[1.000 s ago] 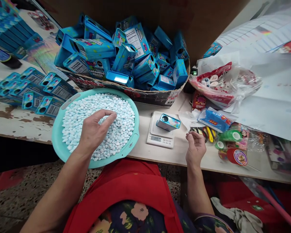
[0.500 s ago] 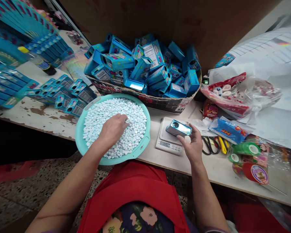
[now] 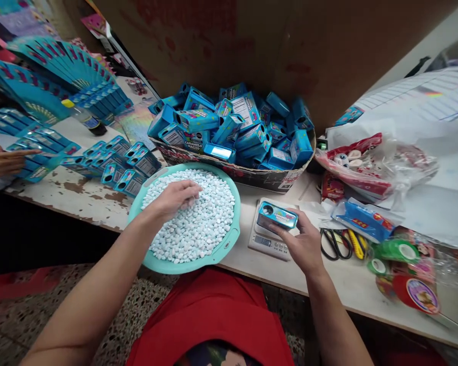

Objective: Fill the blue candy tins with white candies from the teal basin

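Observation:
My right hand [image 3: 299,241] grips a blue candy box [image 3: 277,215] by its right end. The box has a dark round hole in its top face. It is over the plate of a white digital scale [image 3: 269,245] with its display lit; I cannot tell whether it rests on the plate. My left hand [image 3: 177,198] is over the small white candies [image 3: 191,234] in a turquoise basin [image 3: 232,236]. Its fingers are curled together, and their tips are partly hidden, so what they hold does not show.
A carton [image 3: 252,178] full of blue boxes stands behind the basin. More boxes [image 3: 130,183] and a bottle [image 3: 86,119] are at left, where another person's hand [image 3: 7,160] points. Scissors [image 3: 335,244], a yellow cutter [image 3: 356,244] and green tape [image 3: 400,250] lie at right.
The box in my right hand has tilted, so its printed face shows more. My left hand has shifted slightly over the candies. Another person's hand has come into view at left.

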Demonstrator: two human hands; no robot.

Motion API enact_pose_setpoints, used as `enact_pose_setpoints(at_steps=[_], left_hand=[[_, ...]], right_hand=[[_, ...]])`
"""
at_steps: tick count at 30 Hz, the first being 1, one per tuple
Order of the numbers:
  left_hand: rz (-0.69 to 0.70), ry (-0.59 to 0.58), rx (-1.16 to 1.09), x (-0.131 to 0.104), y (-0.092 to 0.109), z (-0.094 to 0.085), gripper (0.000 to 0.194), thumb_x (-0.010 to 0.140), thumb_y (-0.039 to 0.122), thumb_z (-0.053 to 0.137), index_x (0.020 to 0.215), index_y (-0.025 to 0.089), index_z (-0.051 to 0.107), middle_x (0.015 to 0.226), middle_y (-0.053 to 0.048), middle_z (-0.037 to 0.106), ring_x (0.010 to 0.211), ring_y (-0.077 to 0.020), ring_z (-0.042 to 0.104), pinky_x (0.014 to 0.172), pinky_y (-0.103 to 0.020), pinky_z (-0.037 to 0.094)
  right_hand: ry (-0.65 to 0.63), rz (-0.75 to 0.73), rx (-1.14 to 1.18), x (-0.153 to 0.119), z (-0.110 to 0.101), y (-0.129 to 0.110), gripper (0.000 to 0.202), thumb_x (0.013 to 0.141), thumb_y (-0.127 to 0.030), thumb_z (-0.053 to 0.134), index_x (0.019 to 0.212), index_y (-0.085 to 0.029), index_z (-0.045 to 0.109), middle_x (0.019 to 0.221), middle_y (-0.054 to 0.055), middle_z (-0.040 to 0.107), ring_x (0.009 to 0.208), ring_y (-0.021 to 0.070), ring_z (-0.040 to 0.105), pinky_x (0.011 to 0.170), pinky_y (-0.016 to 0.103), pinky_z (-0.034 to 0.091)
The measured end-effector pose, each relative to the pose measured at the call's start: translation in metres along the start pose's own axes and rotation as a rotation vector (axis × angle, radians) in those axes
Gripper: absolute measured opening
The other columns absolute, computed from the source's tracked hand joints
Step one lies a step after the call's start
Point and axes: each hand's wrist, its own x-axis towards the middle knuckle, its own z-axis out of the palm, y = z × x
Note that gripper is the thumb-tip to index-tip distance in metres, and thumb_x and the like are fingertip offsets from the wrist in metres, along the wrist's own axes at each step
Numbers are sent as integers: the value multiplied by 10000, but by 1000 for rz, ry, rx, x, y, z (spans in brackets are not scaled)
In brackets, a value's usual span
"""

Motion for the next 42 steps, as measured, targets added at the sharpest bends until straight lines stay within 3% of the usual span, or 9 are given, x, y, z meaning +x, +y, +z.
enact_pose_setpoints(at_steps=[6,9,12,17,23,28,32,35,42], left_hand=[[550,-422,844,-5,55,88,187,870,194,446,859,175,632,881,-41,602,814,-157,540,738,-276,410],[643,-485,1074,-5,63,119,230,887,148,397,889,160,627,905,-58,571,814,-169,532,731,-285,405],[712,-492,1062,-1,61,130,220,889,137,405,930,155,621,934,-63,572,862,-179,547,757,-286,419],[748,-356,789,6,61,126,222,879,134,439,979,181,632,965,-41,631,902,-157,583,809,-266,444],[636,-177,677,2,58,103,180,873,272,496,906,185,649,933,-20,681,854,-151,609,804,-261,464],[523,-124,692,-11,41,89,252,869,381,503,899,194,669,909,-29,688,830,-166,607,778,-267,465],[460,-39,727,-21,27,78,242,873,391,520,839,200,665,865,-16,683,792,-157,601,755,-261,445],[428,15,730,-24,19,71,245,874,394,523,800,200,654,825,-9,680,766,-156,599,723,-259,431],[428,-57,733,-21,16,80,247,882,396,510,845,199,654,851,-3,675,786,-152,594,731,-261,423]], right_hand=[[-70,-47,12,2,6,-13,381,733,-437,752,1031,-225,644,942,30,692,849,206,645,782,318,519],[-87,-11,46,1,7,-11,377,743,-422,742,1051,-228,640,960,32,692,856,207,642,795,328,515],[-77,20,61,2,6,-8,358,747,-406,737,1040,-226,642,948,27,688,849,200,635,792,322,509],[-22,47,104,5,3,-1,355,735,-407,752,1017,-218,646,944,25,682,860,192,629,804,320,507],[110,160,174,3,4,42,465,657,-433,805,1014,-193,631,964,44,687,881,209,646,835,366,527],[156,90,207,-15,-11,61,622,711,-403,772,1257,-227,530,1335,106,553,1225,244,530,1043,447,428],[414,191,247,-41,-24,67,388,815,-386,671,1137,-185,591,1144,101,648,1041,215,636,946,436,498],[597,316,205,-63,-24,74,355,817,-403,664,1072,-163,607,1053,93,671,927,202,666,886,421,524],[655,376,233,-90,-16,83,332,781,-357,712,1036,-170,609,1029,78,672,939,185,650,895,389,517]])
